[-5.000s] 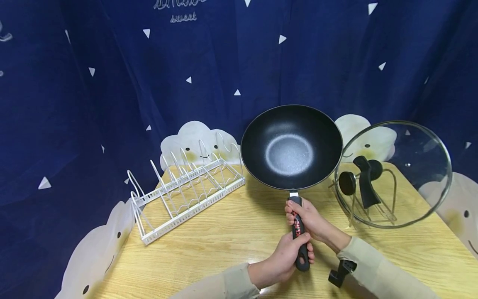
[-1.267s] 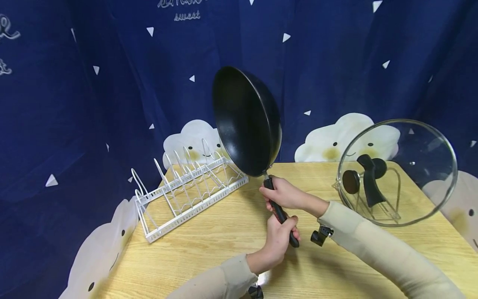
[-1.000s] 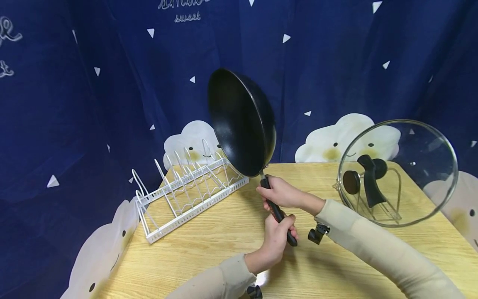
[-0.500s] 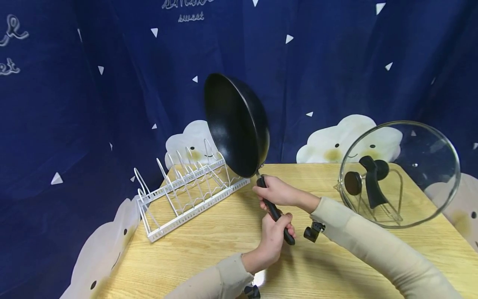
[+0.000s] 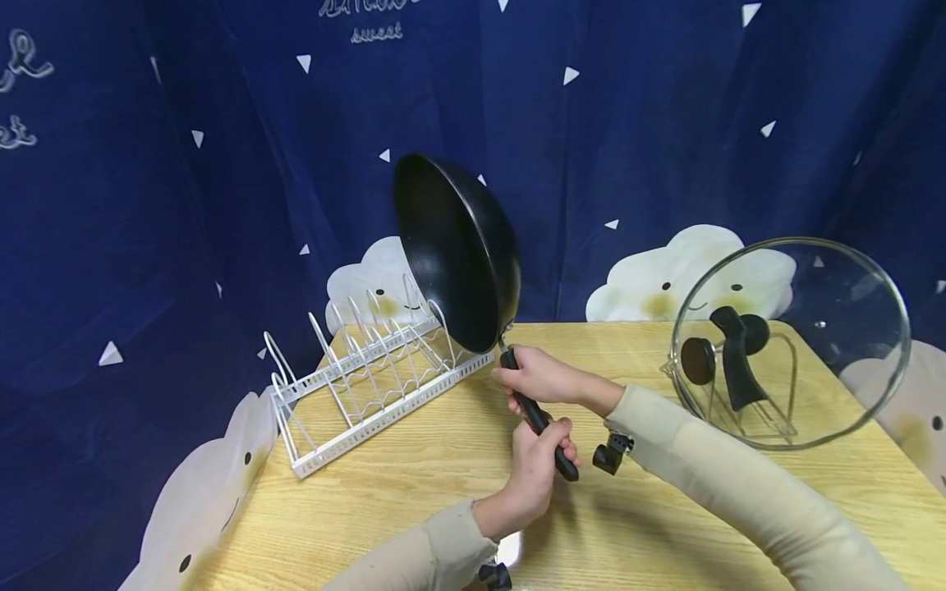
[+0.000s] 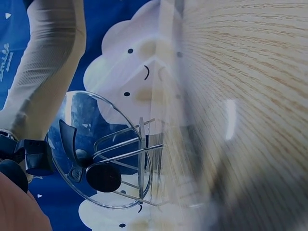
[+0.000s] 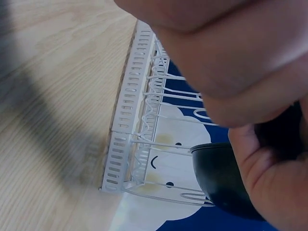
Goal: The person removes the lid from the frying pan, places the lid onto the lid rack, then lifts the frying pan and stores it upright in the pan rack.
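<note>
A black wok (image 5: 458, 254) is tilted on its side above the right end of a white wire rack (image 5: 377, 402), its hollow turned left. My right hand (image 5: 538, 375) grips its black handle just below the bowl. Lower on the same handle, my left hand (image 5: 538, 464) holds on near the end. In the right wrist view the wok's rim (image 7: 211, 148) lies among the rack's wires at one end; whether it touches them I cannot tell. The left wrist view shows only a bit of the left hand (image 6: 21, 207), not its grip.
At the right, a large glass lid (image 5: 805, 394) with a black knob and handle leans upright in a small wire stand (image 5: 791, 410). The wooden table (image 5: 355, 525) lies under everything. A dark blue curtain (image 5: 222, 123) with white clouds hangs behind.
Five seconds ago the wok faced me; it has since turned on its side. Over the last second both hands have carried it left and lower, toward the rack's right end.
</note>
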Demonstrator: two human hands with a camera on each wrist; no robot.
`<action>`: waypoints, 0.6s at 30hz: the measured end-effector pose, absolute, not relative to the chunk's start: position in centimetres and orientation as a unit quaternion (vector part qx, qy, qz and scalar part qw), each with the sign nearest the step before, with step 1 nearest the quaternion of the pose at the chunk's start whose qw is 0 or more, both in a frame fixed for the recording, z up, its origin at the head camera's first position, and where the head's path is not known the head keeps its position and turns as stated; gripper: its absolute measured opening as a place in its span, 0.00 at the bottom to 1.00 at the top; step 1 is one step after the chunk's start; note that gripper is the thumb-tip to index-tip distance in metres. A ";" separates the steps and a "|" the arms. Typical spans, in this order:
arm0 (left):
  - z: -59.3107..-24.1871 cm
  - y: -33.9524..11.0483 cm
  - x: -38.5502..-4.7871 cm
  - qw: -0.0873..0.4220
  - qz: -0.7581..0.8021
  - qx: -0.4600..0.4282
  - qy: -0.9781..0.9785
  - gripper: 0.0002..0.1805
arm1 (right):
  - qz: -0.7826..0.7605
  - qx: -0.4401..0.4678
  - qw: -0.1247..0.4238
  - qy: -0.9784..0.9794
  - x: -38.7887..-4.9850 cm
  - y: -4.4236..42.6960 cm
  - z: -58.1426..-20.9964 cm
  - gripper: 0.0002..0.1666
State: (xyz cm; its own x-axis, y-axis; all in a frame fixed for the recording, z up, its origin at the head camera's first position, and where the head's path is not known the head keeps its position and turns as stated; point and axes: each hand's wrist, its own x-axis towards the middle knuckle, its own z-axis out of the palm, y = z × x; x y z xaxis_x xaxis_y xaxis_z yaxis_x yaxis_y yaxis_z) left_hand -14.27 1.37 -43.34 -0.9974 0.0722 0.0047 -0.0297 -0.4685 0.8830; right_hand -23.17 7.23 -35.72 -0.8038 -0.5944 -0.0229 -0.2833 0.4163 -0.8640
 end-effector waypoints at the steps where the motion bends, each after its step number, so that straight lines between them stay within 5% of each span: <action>1: -43.3 1.3 -14.3 0.029 0.857 0.020 0.514 0.10 | -0.470 -0.264 0.166 0.826 -23.2 7.2 -35.7 0.16; 18: -42.8 1.1 -14.4 0.040 0.871 0.005 0.490 0.10 | -0.463 -0.261 0.179 0.828 -23.8 6.4 -35.7 0.14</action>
State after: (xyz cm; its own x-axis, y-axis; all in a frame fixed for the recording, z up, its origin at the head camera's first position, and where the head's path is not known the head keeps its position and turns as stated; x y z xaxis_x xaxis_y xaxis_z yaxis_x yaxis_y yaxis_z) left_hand -14.43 1.07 -42.79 -0.9967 0.0751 -0.0298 -0.0645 -0.5166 0.8538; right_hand -23.80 6.43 -35.68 -0.7992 -0.5986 -0.0543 -0.2674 0.4349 -0.8598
